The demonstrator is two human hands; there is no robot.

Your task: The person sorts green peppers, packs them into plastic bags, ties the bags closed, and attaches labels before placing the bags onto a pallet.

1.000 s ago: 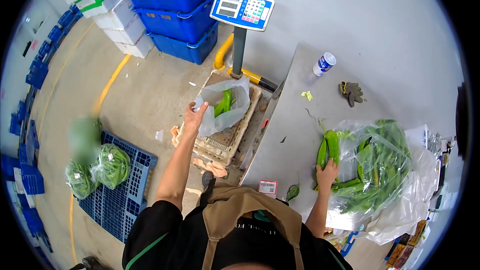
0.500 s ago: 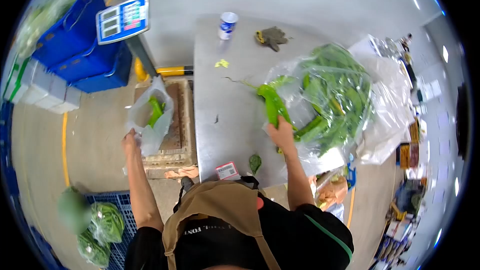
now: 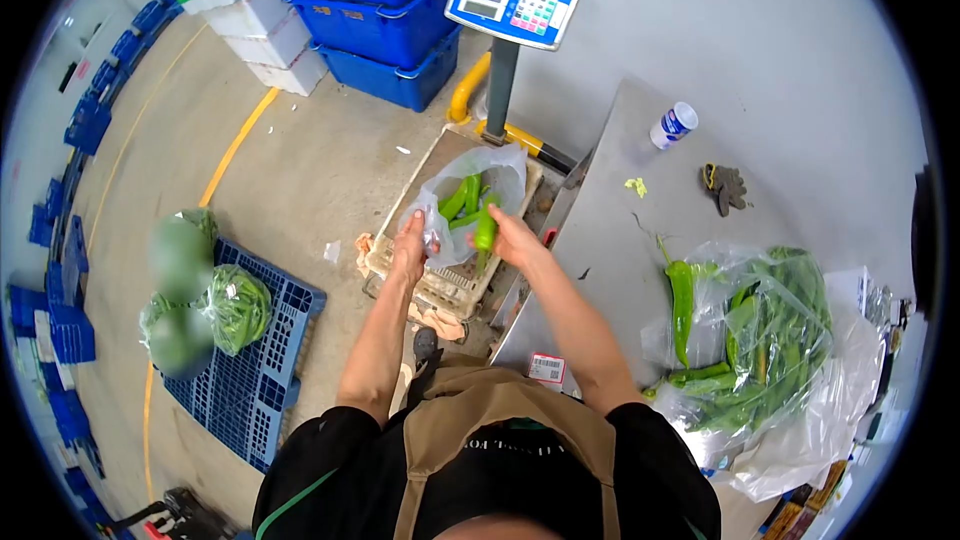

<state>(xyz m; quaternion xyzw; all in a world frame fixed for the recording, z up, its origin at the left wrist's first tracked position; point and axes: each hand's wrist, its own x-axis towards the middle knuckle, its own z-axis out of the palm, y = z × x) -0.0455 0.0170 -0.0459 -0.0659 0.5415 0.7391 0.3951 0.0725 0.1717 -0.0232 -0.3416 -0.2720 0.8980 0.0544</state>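
Note:
My left hand (image 3: 410, 242) is closed on the near-left edge of a clear plastic bag (image 3: 505, 166), above the platform of the floor scale (image 3: 440, 290). Inside the bag lie several long green peppers (image 3: 459, 201). My right hand (image 3: 516, 240) grips another green pepper (image 3: 486, 232) at the bag's mouth. Over on the metal table (image 3: 620, 270), a large clear bag (image 3: 800, 290) is full of long green peppers. A single loose pepper (image 3: 681, 310) lies by its opening.
The scale's display (image 3: 513, 4) stands on a post behind the platform. Blue crates (image 3: 375, 35) are stacked at the back. A can (image 3: 674, 126), a glove (image 3: 724, 188) and a label (image 3: 546, 367) lie on the table. Bagged greens (image 3: 238, 308) rest on a blue pallet (image 3: 250, 360).
My view has turned left. My right hand has moved from the table to the small bag, carrying a pepper. My left hand still holds the bag.

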